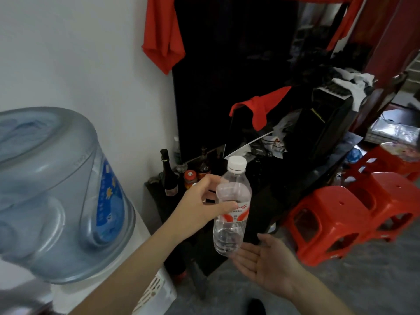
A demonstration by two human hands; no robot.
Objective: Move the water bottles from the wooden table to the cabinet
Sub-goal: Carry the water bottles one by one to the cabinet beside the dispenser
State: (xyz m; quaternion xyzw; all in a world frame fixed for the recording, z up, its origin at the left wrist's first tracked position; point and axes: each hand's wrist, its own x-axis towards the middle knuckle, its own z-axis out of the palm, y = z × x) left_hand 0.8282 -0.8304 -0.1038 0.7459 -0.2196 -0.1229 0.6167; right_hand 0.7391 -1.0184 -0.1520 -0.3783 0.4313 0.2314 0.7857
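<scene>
Currently listed: one clear water bottle (231, 208), white cap, red-and-white label with writing too blurred to read. Left hand (200, 208) grips its upper body, thumb across the label, holding it upright in the air before the black cabinet (284, 189). Right hand (266, 262) lies flat-fingered, palm up, just beneath the bottle's base. Left of the bottle: water-cooler jug (56, 192), blue label, unreadable. Right of it: red plastic stools (341, 221), with grey floor (363, 280) open between.
</scene>
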